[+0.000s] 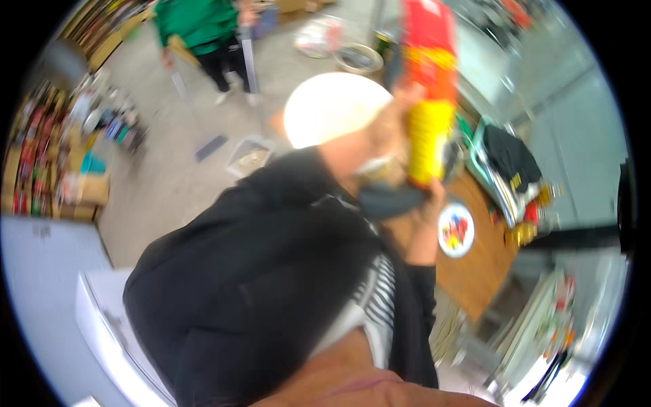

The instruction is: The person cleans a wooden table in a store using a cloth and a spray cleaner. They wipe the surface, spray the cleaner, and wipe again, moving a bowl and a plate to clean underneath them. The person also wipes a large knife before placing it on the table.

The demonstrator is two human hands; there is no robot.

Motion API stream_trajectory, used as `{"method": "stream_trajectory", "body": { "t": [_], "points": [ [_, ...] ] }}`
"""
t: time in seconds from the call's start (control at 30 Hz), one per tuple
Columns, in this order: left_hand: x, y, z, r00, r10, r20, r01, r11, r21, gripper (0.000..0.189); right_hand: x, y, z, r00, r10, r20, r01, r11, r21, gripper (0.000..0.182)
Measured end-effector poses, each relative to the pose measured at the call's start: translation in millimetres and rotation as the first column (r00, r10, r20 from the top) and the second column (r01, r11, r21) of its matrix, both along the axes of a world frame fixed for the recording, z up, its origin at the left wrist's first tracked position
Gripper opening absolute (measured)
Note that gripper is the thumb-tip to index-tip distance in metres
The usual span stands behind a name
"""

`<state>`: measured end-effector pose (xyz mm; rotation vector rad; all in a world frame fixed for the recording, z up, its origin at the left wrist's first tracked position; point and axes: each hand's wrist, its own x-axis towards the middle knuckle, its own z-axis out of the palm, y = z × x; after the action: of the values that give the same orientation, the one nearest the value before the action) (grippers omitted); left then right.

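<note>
A long red, orange and yellow package, blurred by motion, is held upright in front of me. My left hand is against its left side, around the middle. Below it, my right hand grips the package's lower end. A dark grey object sits beside the right hand, too blurred to name. Just left of my left hand is a bright, overexposed white round thing. On the brown wooden table by my right wrist, a white plate carries small colourful wrapped-looking pieces.
A light green basket with black cloth stands at the table's right, near gold-coloured items. A person in a green top holds a broom and a dustpan. Stocked shelves line the left; a bucket stands ahead.
</note>
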<state>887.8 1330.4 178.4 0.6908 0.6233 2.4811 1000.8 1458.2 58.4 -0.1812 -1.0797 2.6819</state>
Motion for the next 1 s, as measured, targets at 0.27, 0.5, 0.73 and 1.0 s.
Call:
{"method": "stream_trajectory", "body": {
  "t": [0.27, 0.5, 0.73, 1.0],
  "points": [
    [-21, -10, -5, 0.954, -0.18, -0.239, 0.164, 0.983, -0.085, 0.067, -2, 4, 17, 0.938, 0.306, -0.16, -0.307, 0.951, 0.017, 0.067],
    [-37, -27, -3, 0.985, 0.013, -0.169, -0.038, 0.988, -0.147, 0.056, -25, 67, 16, 0.937, -0.14, 0.321, -0.076, 0.813, 0.577, 0.052],
    [-16, 2, -9, 0.908, 0.286, -0.307, -0.339, 0.931, -0.138, 0.056, -37, 1, 106, 0.966, -0.237, -0.1, 0.223, 0.576, 0.787, 0.047],
    [-35, -16, 1, 0.982, 0.184, 0.027, -0.186, 0.981, 0.052, 0.046, -15, -41, 38, 0.838, -0.182, -0.514, 0.41, -0.411, 0.814, 0.065]
  ]
}}
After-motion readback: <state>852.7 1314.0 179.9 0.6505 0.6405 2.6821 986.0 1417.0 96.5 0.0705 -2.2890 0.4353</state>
